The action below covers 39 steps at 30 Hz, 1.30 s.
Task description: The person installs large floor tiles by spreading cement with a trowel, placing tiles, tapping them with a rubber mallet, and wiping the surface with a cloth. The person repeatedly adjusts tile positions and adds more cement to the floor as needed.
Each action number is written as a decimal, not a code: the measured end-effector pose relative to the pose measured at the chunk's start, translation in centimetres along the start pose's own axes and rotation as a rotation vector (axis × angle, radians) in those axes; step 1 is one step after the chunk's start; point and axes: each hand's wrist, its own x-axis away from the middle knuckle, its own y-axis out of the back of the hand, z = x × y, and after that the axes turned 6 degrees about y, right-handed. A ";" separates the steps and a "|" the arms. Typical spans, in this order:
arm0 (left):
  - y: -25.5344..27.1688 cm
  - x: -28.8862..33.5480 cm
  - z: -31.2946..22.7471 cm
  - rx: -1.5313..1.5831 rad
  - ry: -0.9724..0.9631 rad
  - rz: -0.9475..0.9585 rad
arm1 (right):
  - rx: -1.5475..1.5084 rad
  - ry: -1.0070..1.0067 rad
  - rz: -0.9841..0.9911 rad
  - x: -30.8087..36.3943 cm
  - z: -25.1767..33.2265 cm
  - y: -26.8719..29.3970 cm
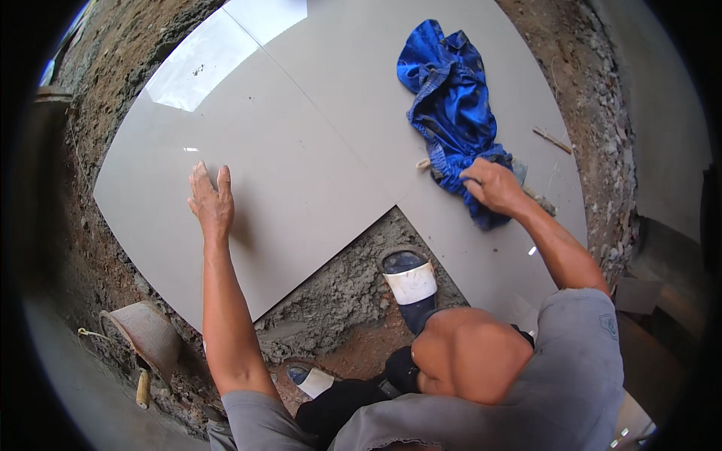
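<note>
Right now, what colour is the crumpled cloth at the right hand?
Bright blue with dark patches; the cloth shows best in the head view.

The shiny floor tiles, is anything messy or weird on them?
Yes: a crumpled, smudged blue cloth gripped by the right hand, a thin stick near the right edge, and some dark specks. They look odd because the tiles are otherwise smooth and pale.

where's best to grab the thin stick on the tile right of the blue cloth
Grip the thin stick around its middle, coming from above, fingers closing across its narrow width. It lies flat on the pale tile, long and slim, with both long sides looking free. The right hand is nearer, but it has the blue cloth gripped.
</note>
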 end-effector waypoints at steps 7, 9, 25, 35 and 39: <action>-1.7 12.8 7.7 0.013 0.179 -0.163 | 0.060 0.249 -0.433 0.3 2.1 1.4; -2.1 15.3 9.5 -0.009 0.320 -0.194 | 0.218 0.321 -0.453 0.5 2.1 -0.8; -4.4 7.8 1.8 -0.232 0.103 -0.188 | 0.172 0.570 -0.222 -4.0 5.1 -8.8; -5.0 5.2 -3.7 -0.280 0.040 -0.216 | 0.128 0.545 -0.445 -30.3 13.7 -8.9; -5.0 5.1 -3.6 -0.296 0.037 -0.204 | 0.100 0.552 -0.472 -44.0 18.1 -9.3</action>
